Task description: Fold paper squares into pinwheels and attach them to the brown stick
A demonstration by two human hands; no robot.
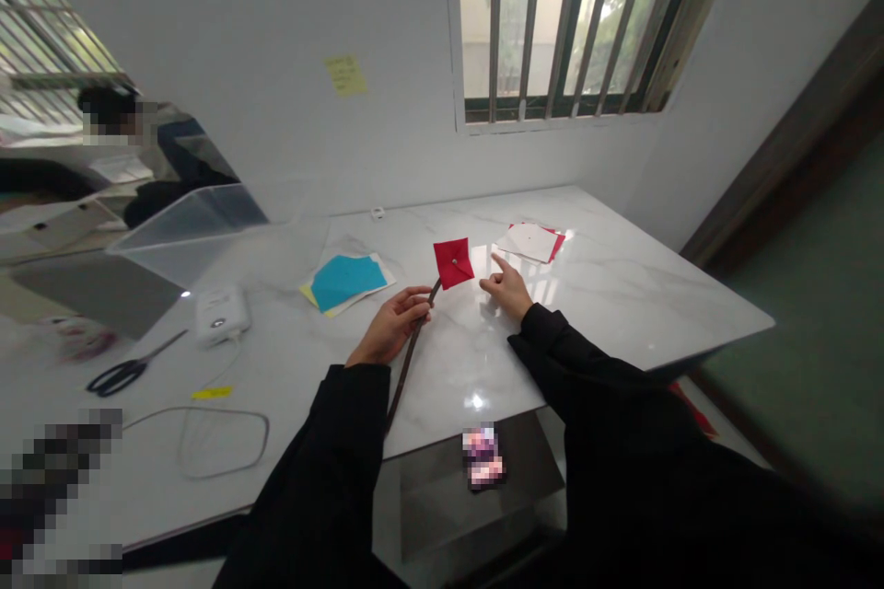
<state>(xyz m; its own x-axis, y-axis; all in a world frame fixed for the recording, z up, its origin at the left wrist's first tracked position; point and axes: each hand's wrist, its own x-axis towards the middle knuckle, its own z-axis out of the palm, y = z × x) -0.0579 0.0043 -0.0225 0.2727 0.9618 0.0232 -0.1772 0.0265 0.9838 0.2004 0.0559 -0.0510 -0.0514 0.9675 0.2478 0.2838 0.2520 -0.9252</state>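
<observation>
My left hand (390,327) is closed around a thin dark stick (409,361) that carries a red folded paper pinwheel (454,261) at its top end. The pinwheel is held above the white marble table (622,294). My right hand (507,290) is just right of the pinwheel, low over the table, with the index finger stretched toward it and the other fingers curled; it holds nothing. Both arms wear black sleeves.
Blue paper on a yellow and white stack (345,282) lies left of the pinwheel; white and red sheets (530,242) lie behind my right hand. A clear plastic bin (186,230), a small white device (221,315) with cord, black scissors (124,373) and a yellow strip (212,393) are at left.
</observation>
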